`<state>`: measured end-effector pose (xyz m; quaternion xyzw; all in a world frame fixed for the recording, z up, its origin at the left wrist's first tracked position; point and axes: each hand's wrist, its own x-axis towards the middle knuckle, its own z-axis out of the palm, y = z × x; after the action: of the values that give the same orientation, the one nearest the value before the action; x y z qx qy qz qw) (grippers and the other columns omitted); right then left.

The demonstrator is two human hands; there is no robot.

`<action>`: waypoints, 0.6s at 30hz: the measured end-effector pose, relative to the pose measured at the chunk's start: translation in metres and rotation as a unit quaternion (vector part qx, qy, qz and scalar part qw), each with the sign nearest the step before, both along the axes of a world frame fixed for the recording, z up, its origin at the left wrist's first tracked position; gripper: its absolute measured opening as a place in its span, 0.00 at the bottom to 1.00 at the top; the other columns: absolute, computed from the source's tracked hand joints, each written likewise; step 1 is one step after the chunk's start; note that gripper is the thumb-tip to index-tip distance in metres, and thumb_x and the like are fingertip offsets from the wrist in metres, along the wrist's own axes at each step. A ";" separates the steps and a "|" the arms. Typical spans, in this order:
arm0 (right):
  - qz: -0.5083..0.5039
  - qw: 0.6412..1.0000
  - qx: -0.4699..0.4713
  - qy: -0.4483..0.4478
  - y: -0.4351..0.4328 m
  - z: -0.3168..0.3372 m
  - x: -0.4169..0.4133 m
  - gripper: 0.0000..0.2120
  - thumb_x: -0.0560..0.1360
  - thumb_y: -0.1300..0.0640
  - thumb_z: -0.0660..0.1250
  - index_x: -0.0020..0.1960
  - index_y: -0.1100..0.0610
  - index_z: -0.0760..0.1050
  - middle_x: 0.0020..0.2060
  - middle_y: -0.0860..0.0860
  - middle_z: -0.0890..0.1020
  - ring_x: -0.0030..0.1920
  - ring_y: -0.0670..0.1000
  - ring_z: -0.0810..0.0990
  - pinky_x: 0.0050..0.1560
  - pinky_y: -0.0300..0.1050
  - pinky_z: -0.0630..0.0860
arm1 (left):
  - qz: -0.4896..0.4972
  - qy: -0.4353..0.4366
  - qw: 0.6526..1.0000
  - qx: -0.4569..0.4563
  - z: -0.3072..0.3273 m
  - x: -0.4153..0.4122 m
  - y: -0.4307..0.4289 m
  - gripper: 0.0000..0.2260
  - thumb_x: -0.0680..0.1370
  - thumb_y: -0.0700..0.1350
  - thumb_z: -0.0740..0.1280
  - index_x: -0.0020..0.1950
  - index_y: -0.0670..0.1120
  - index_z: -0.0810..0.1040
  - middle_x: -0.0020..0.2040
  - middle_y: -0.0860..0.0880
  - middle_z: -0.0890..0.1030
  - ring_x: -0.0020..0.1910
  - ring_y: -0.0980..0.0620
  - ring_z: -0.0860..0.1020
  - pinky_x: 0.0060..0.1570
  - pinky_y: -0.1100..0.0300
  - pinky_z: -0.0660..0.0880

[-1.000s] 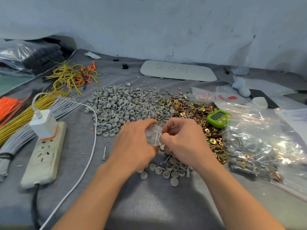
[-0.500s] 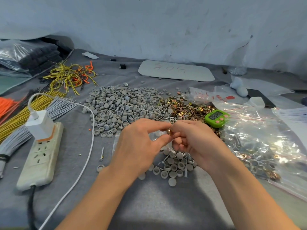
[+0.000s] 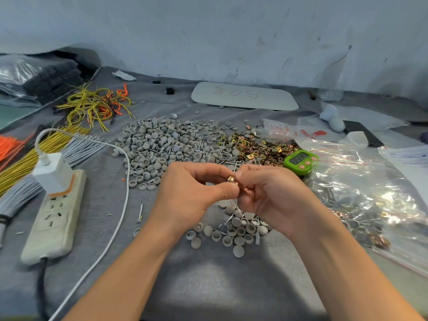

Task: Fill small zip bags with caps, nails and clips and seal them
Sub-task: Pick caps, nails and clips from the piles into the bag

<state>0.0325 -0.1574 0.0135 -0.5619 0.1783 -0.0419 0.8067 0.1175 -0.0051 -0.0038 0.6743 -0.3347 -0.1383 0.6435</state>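
My left hand [image 3: 192,193] and my right hand [image 3: 271,193] meet above the grey cloth. Between their fingertips they pinch a small brass clip [image 3: 232,180]. Whether a zip bag is still in either hand I cannot tell. Under the hands lies a small heap of grey caps [image 3: 234,230] with a few nails mixed in. A large pile of grey caps [image 3: 166,144] spreads behind the hands. To its right sits the pile of brass clips [image 3: 257,147]. A single nail [image 3: 140,213] lies left of my left wrist.
A power strip [image 3: 55,218] with a white charger [image 3: 52,172] and cable lies at left, beside bundles of yellow, grey and orange wires [image 3: 30,154]. A green timer [image 3: 300,160] and large bags of filled packets [image 3: 370,195] sit at right. A white board [image 3: 243,96] lies by the wall.
One second ago both hands held a small clear bag low over the cap heap. They have since risen a little, and a brass clip now shows between the fingertips.
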 end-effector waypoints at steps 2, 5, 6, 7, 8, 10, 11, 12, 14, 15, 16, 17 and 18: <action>0.030 0.999 0.006 -0.009 -0.001 0.000 -0.001 0.16 0.77 0.68 0.67 0.32 0.58 0.80 0.29 0.55 0.76 0.26 0.48 0.72 0.27 0.38 0.73 | -0.021 0.030 0.999 -0.029 0.002 -0.001 0.001 0.11 0.67 0.36 0.81 0.42 0.50 0.89 0.38 0.45 0.87 0.37 0.51 0.86 0.41 0.63 0.80; 0.062 0.998 0.000 -0.031 -0.003 -0.001 -0.002 0.14 0.77 0.65 0.68 0.35 0.57 0.82 0.30 0.54 0.78 0.28 0.48 0.73 0.29 0.38 0.74 | -0.037 0.076 0.995 -0.061 0.004 -0.004 0.002 0.09 0.63 0.39 0.81 0.41 0.48 0.89 0.39 0.43 0.87 0.37 0.50 0.86 0.41 0.63 0.80; 0.065 0.997 -0.008 -0.039 -0.002 -0.002 -0.002 0.12 0.77 0.64 0.69 0.37 0.57 0.83 0.32 0.54 0.79 0.29 0.48 0.74 0.31 0.39 0.75 | -0.035 0.081 0.994 -0.062 0.005 -0.003 0.003 0.09 0.62 0.40 0.80 0.41 0.47 0.88 0.39 0.42 0.87 0.38 0.49 0.86 0.41 0.64 0.80; 0.066 0.997 -0.014 -0.047 -0.002 -0.002 -0.003 0.08 0.76 0.64 0.71 0.39 0.57 0.85 0.34 0.55 0.79 0.31 0.49 0.74 0.33 0.39 0.76 | -0.026 0.086 0.994 -0.062 0.005 -0.003 0.003 0.10 0.61 0.41 0.80 0.41 0.46 0.88 0.40 0.42 0.87 0.38 0.49 0.87 0.41 0.64 0.80; 0.067 0.996 -0.019 -0.055 -0.001 -0.002 -0.004 0.04 0.74 0.64 0.73 0.42 0.57 0.86 0.36 0.56 0.80 0.33 0.50 0.75 0.35 0.40 0.76 | -0.014 0.090 0.994 -0.063 0.006 -0.001 0.004 0.11 0.60 0.43 0.81 0.41 0.45 0.88 0.40 0.42 0.87 0.38 0.49 0.87 0.41 0.64 0.80; 0.067 0.994 -0.050 -0.068 -0.001 -0.004 -0.006 0.07 0.70 0.64 0.76 0.46 0.56 0.87 0.40 0.58 0.82 0.34 0.51 0.78 0.39 0.43 0.76 | 0.003 0.094 0.994 -0.061 0.006 0.001 0.005 0.13 0.58 0.46 0.81 0.40 0.44 0.88 0.40 0.42 0.87 0.39 0.49 0.87 0.42 0.64 0.80; 0.060 0.992 -0.080 -0.072 -0.001 -0.005 -0.006 0.08 0.70 0.66 0.77 0.47 0.56 0.87 0.40 0.59 0.83 0.34 0.51 0.80 0.39 0.43 0.76 | 0.001 0.097 0.993 -0.060 0.006 0.002 0.005 0.13 0.58 0.47 0.81 0.40 0.45 0.88 0.40 0.42 0.87 0.40 0.49 0.86 0.42 0.64 0.80; 0.046 0.990 -0.110 -0.075 0.000 -0.005 -0.007 0.09 0.70 0.67 0.78 0.47 0.56 0.87 0.39 0.59 0.84 0.34 0.51 0.81 0.38 0.42 0.76 | -0.004 0.099 0.993 -0.059 0.006 0.002 0.005 0.13 0.58 0.47 0.81 0.40 0.45 0.88 0.41 0.42 0.87 0.40 0.50 0.86 0.42 0.65 0.80; 0.012 0.984 -0.154 -0.086 0.000 -0.006 -0.007 0.08 0.70 0.69 0.78 0.44 0.57 0.88 0.36 0.59 0.85 0.33 0.51 0.82 0.34 0.39 0.75 | -0.009 0.102 0.993 -0.052 0.005 0.003 0.005 0.13 0.58 0.47 0.81 0.40 0.46 0.88 0.41 0.43 0.87 0.40 0.51 0.86 0.42 0.65 0.80; -0.003 0.981 -0.170 -0.092 0.001 -0.006 -0.007 0.08 0.69 0.69 0.78 0.43 0.57 0.88 0.35 0.60 0.85 0.32 0.51 0.83 0.32 0.38 0.75 | -0.011 0.102 0.994 -0.048 0.006 0.003 0.005 0.14 0.57 0.47 0.81 0.40 0.46 0.88 0.41 0.43 0.87 0.40 0.51 0.86 0.42 0.65 0.80; -0.013 0.978 -0.186 -0.097 0.001 -0.006 -0.007 0.07 0.69 0.69 0.79 0.43 0.58 0.87 0.35 0.60 0.85 0.32 0.52 0.84 0.32 0.38 0.75 | -0.012 0.103 0.994 -0.044 0.006 0.003 0.005 0.14 0.57 0.48 0.81 0.40 0.46 0.88 0.41 0.43 0.87 0.40 0.51 0.86 0.42 0.65 0.80; -0.018 0.975 -0.198 -0.098 0.000 -0.007 -0.007 0.07 0.68 0.69 0.79 0.43 0.59 0.87 0.34 0.60 0.85 0.32 0.52 0.84 0.32 0.39 0.76 | -0.015 0.103 0.994 -0.037 0.005 0.004 0.005 0.13 0.58 0.47 0.81 0.40 0.47 0.89 0.41 0.43 0.87 0.40 0.51 0.86 0.42 0.65 0.80; -0.020 0.973 -0.208 -0.094 0.000 -0.007 -0.008 0.07 0.68 0.69 0.79 0.42 0.59 0.87 0.34 0.60 0.85 0.32 0.53 0.84 0.32 0.39 0.76 | -0.018 0.103 0.994 -0.028 0.005 0.004 0.006 0.12 0.58 0.46 0.81 0.40 0.48 0.89 0.40 0.44 0.87 0.40 0.51 0.86 0.43 0.66 0.80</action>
<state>0.0248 -0.1573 0.0063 -0.7074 0.1001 -0.1471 0.6841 0.1214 0.0005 0.0012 0.6318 -0.2825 -0.2090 0.6909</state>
